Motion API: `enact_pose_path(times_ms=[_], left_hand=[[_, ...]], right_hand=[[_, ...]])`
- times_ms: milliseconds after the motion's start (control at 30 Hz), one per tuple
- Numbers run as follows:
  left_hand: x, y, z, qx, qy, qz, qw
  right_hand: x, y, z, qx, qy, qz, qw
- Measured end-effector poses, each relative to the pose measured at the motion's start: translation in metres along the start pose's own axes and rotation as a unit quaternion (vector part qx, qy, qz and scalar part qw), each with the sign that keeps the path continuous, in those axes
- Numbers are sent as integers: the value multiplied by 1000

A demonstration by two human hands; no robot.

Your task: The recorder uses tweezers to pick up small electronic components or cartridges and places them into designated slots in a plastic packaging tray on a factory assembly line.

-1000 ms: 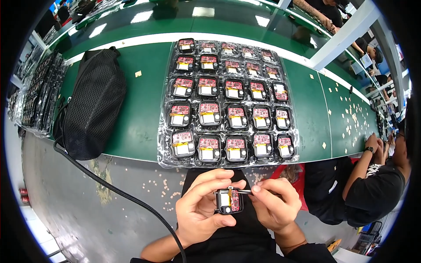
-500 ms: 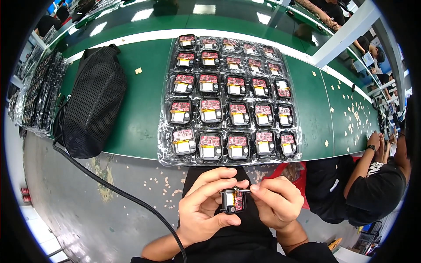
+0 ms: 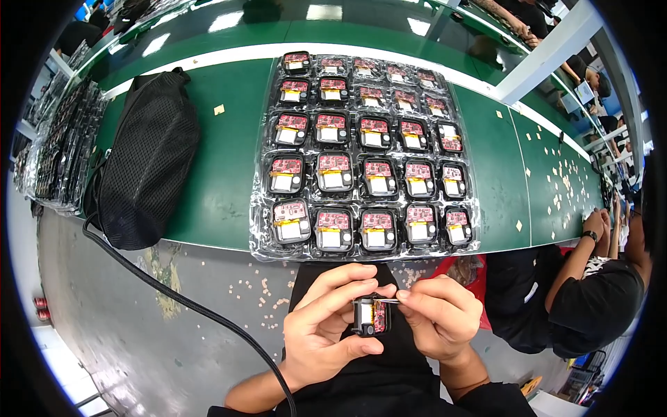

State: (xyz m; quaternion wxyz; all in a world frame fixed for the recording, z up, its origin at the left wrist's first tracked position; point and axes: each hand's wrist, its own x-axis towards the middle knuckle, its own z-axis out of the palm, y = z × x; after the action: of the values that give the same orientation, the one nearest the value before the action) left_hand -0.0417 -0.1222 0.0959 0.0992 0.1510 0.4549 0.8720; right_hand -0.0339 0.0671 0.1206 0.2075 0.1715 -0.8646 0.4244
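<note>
Over my lap, my left hand (image 3: pixel 326 323) grips a black watch case (image 3: pixel 370 317) between thumb and fingers. Inside the case show a red circuit board and a white battery cell. My right hand (image 3: pixel 442 316) pinches thin metal tweezers (image 3: pixel 387 301), their tips at the top edge of the case. What the tips touch is too small to make out. Just beyond my hands lies a clear plastic tray (image 3: pixel 258 229) holding rows of similar black cases with red boards and white cells, such as one watch case (image 3: pixel 333 230) in the nearest row.
A black mesh bag (image 3: pixel 147 160) lies on the green table (image 3: pixel 226 174), left of the tray, with a black cable (image 3: pixel 201 313) running toward me. Stacked plastic trays (image 3: pixel 59 149) stand at far left. A co-worker (image 3: pixel 590 299) sits at right. Small pale squares litter table and floor.
Both hands keep almost the same pose, with the case and tweezers barely shifted. The view has moved very slightly.
</note>
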Motion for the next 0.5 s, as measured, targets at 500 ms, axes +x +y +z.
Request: enact_pose_path(times_ms=[500], left_hand=[[-1,2,3,1,11,-26,1000]], right_hand=[[-6,9,3,-74,-9,-76,994]])
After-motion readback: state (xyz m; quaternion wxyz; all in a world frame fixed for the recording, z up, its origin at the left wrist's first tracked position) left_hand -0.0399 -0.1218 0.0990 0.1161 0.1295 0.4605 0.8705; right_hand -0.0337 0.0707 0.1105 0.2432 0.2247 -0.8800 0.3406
